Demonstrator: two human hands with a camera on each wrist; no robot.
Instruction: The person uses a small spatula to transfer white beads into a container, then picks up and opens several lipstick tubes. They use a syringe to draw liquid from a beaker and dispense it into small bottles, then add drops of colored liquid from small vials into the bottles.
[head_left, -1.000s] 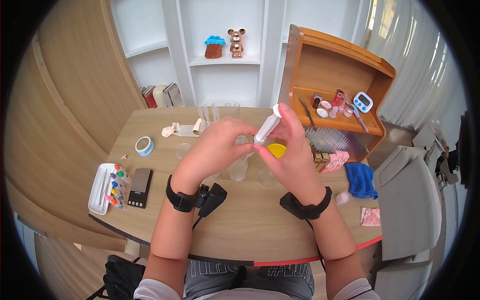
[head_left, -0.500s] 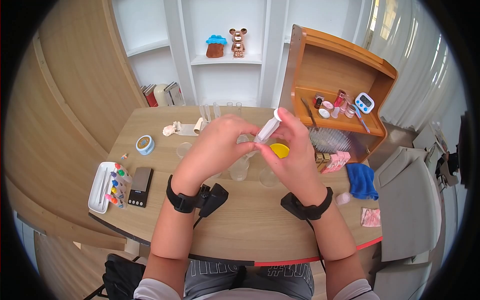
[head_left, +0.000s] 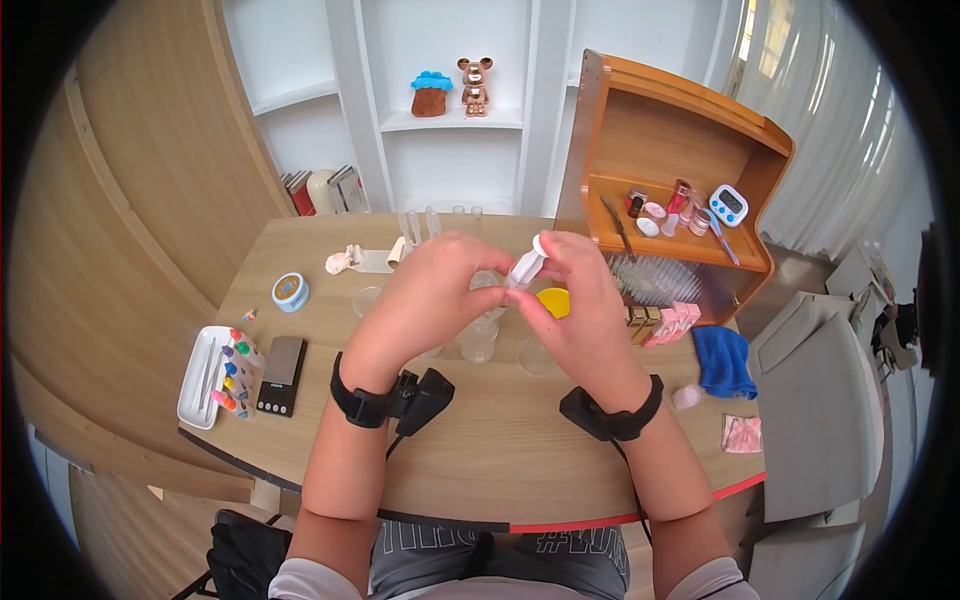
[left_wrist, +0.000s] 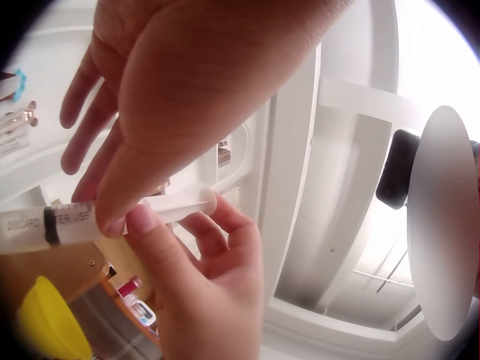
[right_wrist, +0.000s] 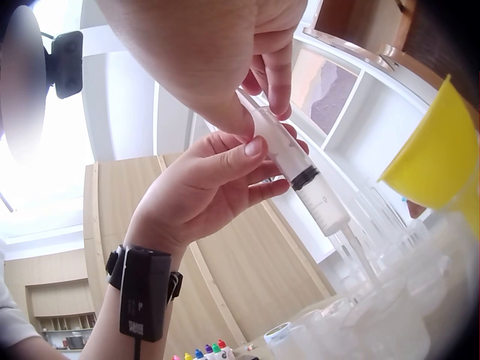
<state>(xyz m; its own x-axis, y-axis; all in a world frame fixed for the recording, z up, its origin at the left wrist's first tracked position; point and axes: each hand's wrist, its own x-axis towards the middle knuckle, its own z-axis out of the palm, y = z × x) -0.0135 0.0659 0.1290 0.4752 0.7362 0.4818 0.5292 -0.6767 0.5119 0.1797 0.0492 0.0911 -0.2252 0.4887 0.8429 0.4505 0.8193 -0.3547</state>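
Observation:
Both hands hold a clear plastic syringe (right_wrist: 322,206) tilted over the middle of the table. My left hand (head_left: 430,290) pinches the upper barrel between thumb and fingers. With its thumb at the barrel's top, my right hand (head_left: 585,310) has its fingers curled over the end of the white plunger (left_wrist: 176,204). A black stopper (right_wrist: 304,178) sits partway down the barrel, with whitish contents below it. The tip points down toward clear vessels, overlapping them in the right wrist view. A yellow cone-shaped cup (head_left: 553,302) stands behind the right hand, partly hidden.
Clear beakers (head_left: 478,342) and test tubes (head_left: 433,222) stand around the hands. To the left lie a black scale (head_left: 281,375) and a white tray (head_left: 190,385) beside several colour-capped bottles (head_left: 236,368). A wooden cabinet (head_left: 680,150), pink boxes (head_left: 675,322) and a blue towel (head_left: 724,362) are right.
The plunger has slid farther into the barrel, and my right fingers have come down with it toward the left hand. My left hand has stayed nearly still.

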